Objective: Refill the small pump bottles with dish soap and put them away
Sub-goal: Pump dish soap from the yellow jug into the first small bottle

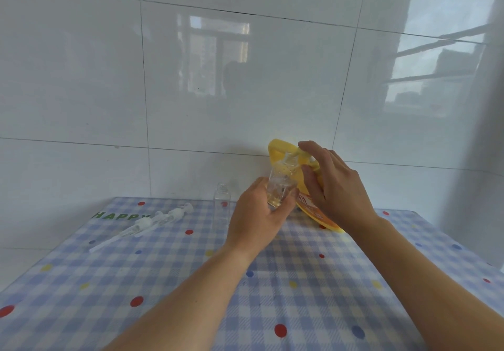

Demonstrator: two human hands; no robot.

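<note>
My left hand [259, 211] grips a small clear bottle [281, 187] lifted off the table, its open neck under the nozzle of the big yellow dish soap jug [281, 150]. A little liquid shows in the bottle's bottom. My right hand [332, 181] lies over the jug's pump head, index finger on top and thumb curled against its side. A second clear bottle [222, 196], open and uncapped, stands on the table left of my left hand. Two white pump tops [152, 221] with long tubes lie at the far left.
The table [300, 282] wears a blue checked cloth with coloured dots and the word HAPPY at its back left. A glossy white tiled wall [245, 78] rises right behind the jug. The table's left edge runs diagonally at lower left.
</note>
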